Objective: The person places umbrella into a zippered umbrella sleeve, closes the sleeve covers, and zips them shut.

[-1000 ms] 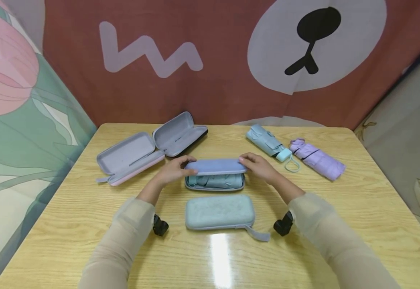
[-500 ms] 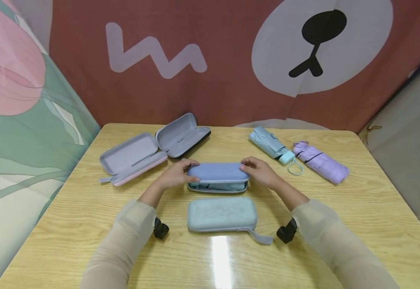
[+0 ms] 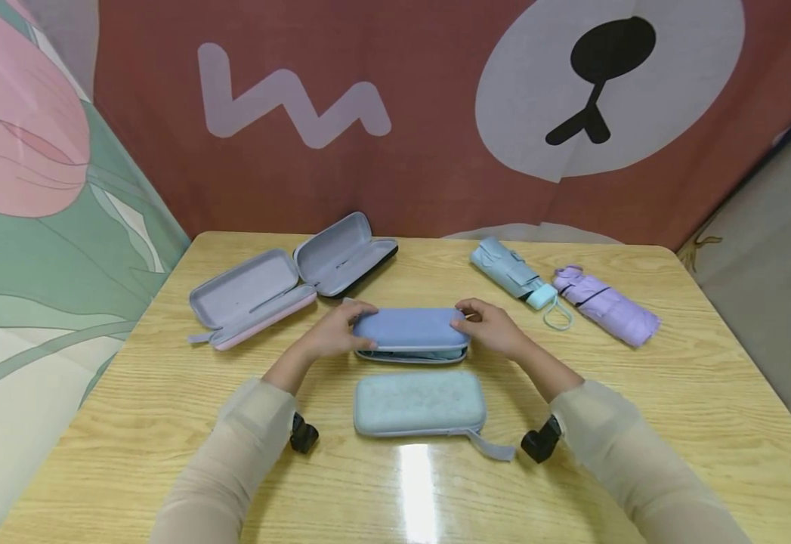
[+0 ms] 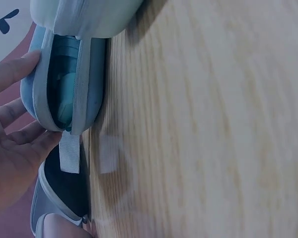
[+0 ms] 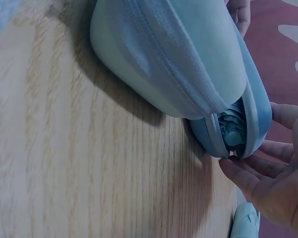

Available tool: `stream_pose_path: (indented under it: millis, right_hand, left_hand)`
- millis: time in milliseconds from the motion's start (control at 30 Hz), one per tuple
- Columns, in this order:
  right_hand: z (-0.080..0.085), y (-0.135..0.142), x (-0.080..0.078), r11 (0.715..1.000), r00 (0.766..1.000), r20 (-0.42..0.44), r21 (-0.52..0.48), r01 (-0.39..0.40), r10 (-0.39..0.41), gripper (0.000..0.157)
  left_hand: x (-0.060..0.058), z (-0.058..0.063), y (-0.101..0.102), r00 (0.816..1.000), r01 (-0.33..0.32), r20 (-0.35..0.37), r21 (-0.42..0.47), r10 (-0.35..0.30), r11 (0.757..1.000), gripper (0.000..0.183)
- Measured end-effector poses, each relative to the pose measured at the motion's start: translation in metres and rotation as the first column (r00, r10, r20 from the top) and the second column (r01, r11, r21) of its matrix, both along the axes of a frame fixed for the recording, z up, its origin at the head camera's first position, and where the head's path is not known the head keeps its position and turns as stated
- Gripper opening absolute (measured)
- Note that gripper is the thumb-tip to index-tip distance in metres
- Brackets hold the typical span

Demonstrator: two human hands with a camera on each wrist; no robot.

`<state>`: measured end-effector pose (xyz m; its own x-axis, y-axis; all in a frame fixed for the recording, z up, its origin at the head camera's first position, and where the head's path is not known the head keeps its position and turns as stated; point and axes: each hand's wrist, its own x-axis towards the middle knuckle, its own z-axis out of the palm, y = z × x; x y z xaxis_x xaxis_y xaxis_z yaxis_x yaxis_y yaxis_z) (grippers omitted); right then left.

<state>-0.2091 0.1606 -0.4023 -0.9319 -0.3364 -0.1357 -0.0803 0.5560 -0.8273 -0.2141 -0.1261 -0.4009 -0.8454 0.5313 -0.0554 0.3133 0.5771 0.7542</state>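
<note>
A blue zip case [image 3: 412, 329] lies mid-table, its lid lowered with a narrow gap along the front. Inside, a folded teal umbrella [image 4: 65, 99] shows through the gap. My left hand [image 3: 332, 330] holds the lid's left end, thumb on the top and fingers at the end. At the right end, my right hand [image 3: 492, 326] holds the lid in a like way, and some of its fingertips [image 5: 233, 171] touch the case's end near the seam. Just in front lies a closed mint-green zip case [image 3: 418, 404] with a grey strap.
An open pink case [image 3: 248, 298] and an open black case [image 3: 345, 261], both grey-lined, stand at the back left. To the back right lie a folded light-blue umbrella [image 3: 507, 268] with a wrist loop and a folded purple umbrella [image 3: 606, 306].
The blue case's lid has come down over the teal umbrella, narrowing the front gap. Both hands have followed the lid down. The other cases and umbrellas stay in place.
</note>
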Motion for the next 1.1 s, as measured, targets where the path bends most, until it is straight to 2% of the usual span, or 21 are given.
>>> stream_pose_path:
  millis: [200,367,633,1100]
  right_hand:
    - [0.0,0.0,0.001,1.0,1.0,0.006,0.016,-0.019,0.019,0.055]
    - [-0.001,0.0,0.002,0.997,0.999,-0.011,0.056,-0.049,0.05,0.057]
    - [-0.003,-0.001,0.003,0.995,0.998,-0.03,0.079,-0.06,0.063,0.054]
    - [-0.004,-0.006,0.008,0.997,0.999,-0.009,0.06,-0.052,0.052,0.044]
  left_hand:
    - [0.0,0.003,0.005,0.998,0.017,-0.056,-0.095,-0.023,0.995,0.061]
    - [-0.001,0.003,0.011,0.998,0.016,-0.065,-0.155,-0.027,0.988,0.064]
    - [-0.003,0.004,0.021,0.993,0.049,-0.094,-0.252,-0.075,0.966,0.069]
    - [-0.003,0.006,0.028,0.99,0.055,-0.104,-0.327,-0.093,0.943,0.071]
